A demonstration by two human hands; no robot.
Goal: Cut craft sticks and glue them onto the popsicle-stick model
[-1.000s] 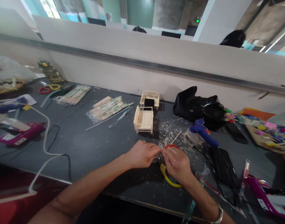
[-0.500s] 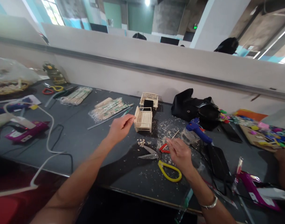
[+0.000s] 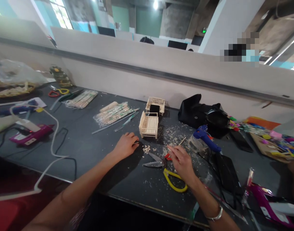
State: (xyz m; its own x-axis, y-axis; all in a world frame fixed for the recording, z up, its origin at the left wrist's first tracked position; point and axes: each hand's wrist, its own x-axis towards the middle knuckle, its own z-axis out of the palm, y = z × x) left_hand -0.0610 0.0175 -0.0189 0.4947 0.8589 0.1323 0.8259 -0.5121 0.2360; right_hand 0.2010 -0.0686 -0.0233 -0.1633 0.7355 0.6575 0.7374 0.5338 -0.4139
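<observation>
My left hand (image 3: 126,146) rests low over the dark table, left of a small pile of cut wooden bits (image 3: 147,149). Its fingers are curled together, and whatever lies in them is hidden. Over the scissors, my right hand (image 3: 182,160) has its fingers stretched out to the left, partly apart, with nothing plain in them. The scissors (image 3: 154,163), with red and yellow handles, lie with blades spread, and the hand partly covers the red handle. Just beyond my hands stands a miniature chair (image 3: 149,125) of pale wooden sticks. A second stick piece (image 3: 158,102) with a black pad stands behind it.
Wood crumbs (image 3: 172,134) and a loose stick (image 3: 182,140) lie right of the chair. A blue glue gun (image 3: 206,138) with its cord is at right, near a black bag (image 3: 202,112). Bagged sticks (image 3: 115,112) lie left. Purple power strips (image 3: 32,134) sit toward both sides.
My left hand has come away from the chair's left side and down toward the table by the wood bits. My right hand's fingers have straightened, moving slightly left.
</observation>
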